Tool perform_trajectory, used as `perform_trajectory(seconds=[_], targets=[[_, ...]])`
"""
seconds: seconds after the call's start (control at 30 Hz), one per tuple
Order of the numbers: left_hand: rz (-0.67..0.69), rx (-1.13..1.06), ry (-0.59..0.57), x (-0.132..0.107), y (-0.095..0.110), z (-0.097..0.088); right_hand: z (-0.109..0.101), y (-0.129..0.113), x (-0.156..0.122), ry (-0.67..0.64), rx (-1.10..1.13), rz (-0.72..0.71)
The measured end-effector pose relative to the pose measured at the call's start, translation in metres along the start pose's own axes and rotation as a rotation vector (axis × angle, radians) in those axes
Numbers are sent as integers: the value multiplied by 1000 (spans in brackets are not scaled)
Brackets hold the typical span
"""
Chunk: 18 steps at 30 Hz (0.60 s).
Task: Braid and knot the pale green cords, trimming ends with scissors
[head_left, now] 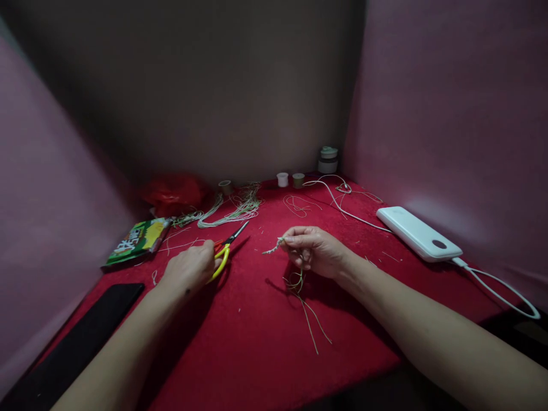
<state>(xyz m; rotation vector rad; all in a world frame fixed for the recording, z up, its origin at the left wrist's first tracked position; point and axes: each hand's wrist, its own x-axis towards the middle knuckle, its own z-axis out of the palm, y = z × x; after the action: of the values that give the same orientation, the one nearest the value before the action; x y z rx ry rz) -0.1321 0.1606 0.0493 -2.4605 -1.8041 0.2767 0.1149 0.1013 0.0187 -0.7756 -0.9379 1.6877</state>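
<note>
Two bare hands show in the head view, set apart above a red cloth (265, 365). The left hand (192, 266) is curled closed around the scissors (226, 249), blades pointing forward and away from the person, probably so the points stay clear of the other hand; poor light hides whether any finger sits inside a loop. The right hand (314, 249) pinches a short braided cord (274, 247) between thumb and forefinger, other fingers bent inward. This grip likely lets the braid stick out toward the left, while loose strands (303, 294) hang below the palm. Behind them lie a thread bundle (233, 216) and two small spools, one white (282, 180), one brownish (298, 181), seemingly kept back as supply. A white power bank (417, 233) rests to the right.
</note>
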Motion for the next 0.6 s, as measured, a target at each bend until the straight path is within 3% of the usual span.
perform_trajectory(seconds=[0.17, 0.3, 0.33, 0.4, 0.47, 0.53, 0.6], targets=[[40, -143, 64, 6, -4, 3, 0, 2, -2, -19, -18, 5], [101, -337, 140, -8, 17, -3, 2, 4, -2, -2, -72, -25], [132, -438, 107, -14, 26, -4, 2, 4, -2, 7, -99, -42], [139, -1054, -130, -26, 44, -3, 5, 6, -3, 23, -203, -91], [131, -1484, -287, -35, 59, 1, 9, 8, -5, 22, -367, -172], [85, -1729, -355, -38, 69, 5, 14, 12, -7, 8, -555, -307], [64, -1827, -361, -38, 74, 10, 17, 16, -10, 1, -750, -496]])
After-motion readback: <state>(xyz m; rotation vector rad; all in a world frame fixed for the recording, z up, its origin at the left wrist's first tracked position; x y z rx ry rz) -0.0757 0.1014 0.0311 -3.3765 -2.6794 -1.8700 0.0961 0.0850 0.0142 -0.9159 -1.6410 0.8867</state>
